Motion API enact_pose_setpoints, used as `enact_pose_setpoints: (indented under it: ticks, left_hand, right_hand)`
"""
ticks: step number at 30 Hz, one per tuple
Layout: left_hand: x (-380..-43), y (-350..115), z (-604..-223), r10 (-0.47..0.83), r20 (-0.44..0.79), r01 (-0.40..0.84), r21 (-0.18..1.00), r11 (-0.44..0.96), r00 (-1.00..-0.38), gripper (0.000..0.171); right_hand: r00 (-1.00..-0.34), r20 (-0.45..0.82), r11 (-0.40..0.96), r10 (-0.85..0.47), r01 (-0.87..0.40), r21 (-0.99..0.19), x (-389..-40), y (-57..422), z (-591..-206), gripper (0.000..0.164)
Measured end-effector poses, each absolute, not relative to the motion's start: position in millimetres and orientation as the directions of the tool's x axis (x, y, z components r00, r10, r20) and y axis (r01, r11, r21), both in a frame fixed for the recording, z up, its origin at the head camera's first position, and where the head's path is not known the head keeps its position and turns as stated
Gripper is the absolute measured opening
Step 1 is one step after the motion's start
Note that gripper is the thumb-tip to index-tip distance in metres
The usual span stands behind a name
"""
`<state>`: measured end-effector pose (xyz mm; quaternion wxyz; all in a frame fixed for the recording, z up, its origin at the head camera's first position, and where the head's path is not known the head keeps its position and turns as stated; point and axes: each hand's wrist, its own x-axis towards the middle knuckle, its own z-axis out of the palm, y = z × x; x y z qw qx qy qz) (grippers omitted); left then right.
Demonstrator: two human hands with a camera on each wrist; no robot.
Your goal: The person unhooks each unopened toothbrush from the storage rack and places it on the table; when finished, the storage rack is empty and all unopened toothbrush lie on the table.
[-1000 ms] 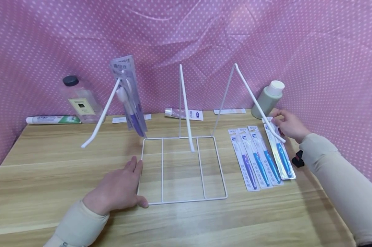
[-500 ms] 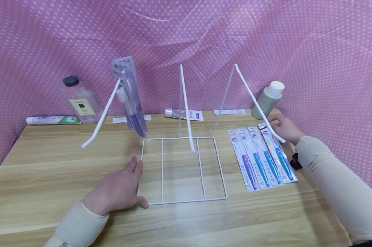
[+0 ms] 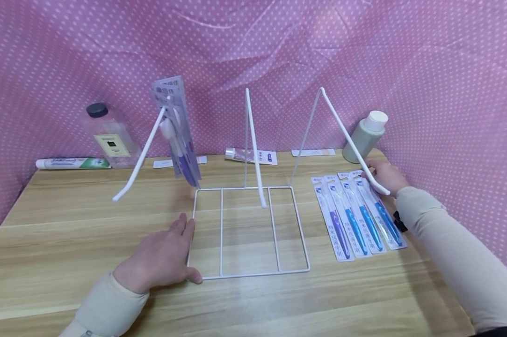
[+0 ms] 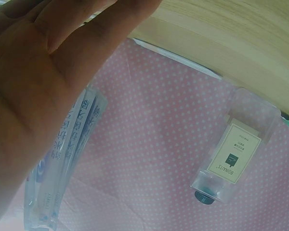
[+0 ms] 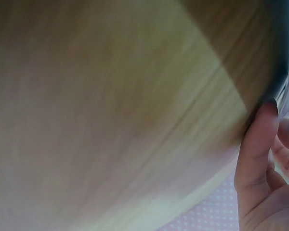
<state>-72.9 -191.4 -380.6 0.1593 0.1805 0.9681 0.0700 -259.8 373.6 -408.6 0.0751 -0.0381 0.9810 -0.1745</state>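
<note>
A white wire rack [image 3: 233, 277] with three upright hooked arms stands mid-table. My left hand [image 3: 154, 260] rests at its left base edge, fingers extended and thumb on the front corner. Several packaged toothbrushes [image 3: 175, 135] hang on the left arm; the left wrist view shows these packs [image 4: 67, 154] beyond my palm. On the right lies a row of packaged toothbrushes [image 3: 336, 229], one purple-handled, the others blue. My right hand [image 3: 386, 175] pinches the upper end of the rightmost toothbrush pack [image 3: 390, 224], partly behind the right arm. In the right wrist view, my thumb [image 5: 260, 139] meets the pack's edge.
Along the back lie a toothpaste tube [image 3: 72, 163], a smaller tube [image 3: 251, 156] and white flat strips [image 3: 313, 152]. A clear bottle with a black cap [image 3: 112, 140] stands back left. A grey-green bottle [image 3: 363, 138] stands near my right hand. Pink dotted cloth [image 3: 253, 47] hangs behind.
The rightmost toothbrush pack has come down flat and shifted beside the others in the row. My right hand has moved slightly down and left with it. The left hand stays put.
</note>
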Motion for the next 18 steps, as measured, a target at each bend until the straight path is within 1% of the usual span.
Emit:
enact_pose_setpoints:
  ticks: [4, 6, 14, 17, 18]
  left_hand:
    - [-73.1, -192.0, -381.5, 0.37, -0.287, 0.324, 0.197, 0.925, -0.884, 0.132]
    - [-73.5, -192.2, -381.9, 0.371, -0.291, 0.323, 0.2, 0.925, -0.882, 0.132]
    - [-74.4, -192.5, -381.6, 0.371, -0.296, 0.322, 0.203, 0.925, -0.88, 0.133]
    - [-74.1, -192.1, -381.4, 0.372, -0.294, 0.323, 0.204, 0.924, -0.88, 0.133]
    - [-74.1, -191.9, -381.5, 0.373, -0.292, 0.324, 0.204, 0.924, -0.88, 0.133]
  right_hand:
    - [-0.989, -0.095, 0.96, -0.116, -0.087, -0.267, -260.8, 372.1, -411.6, 0.04]
    - [-0.989, -0.092, 0.964, -0.112, -0.086, -0.25, -260.2, 370.8, -411.1, 0.04]
    - [-0.982, -0.166, 0.972, -0.085, -0.045, -0.229, -259.2, 367.7, -404.0, 0.044]
    - [-0.978, -0.176, 0.968, -0.114, -0.069, -0.24, -256.6, 367.9, -392.2, 0.046]
    - [-0.978, -0.17, 0.962, -0.124, -0.077, -0.261, -254.4, 366.7, -385.9, 0.045]
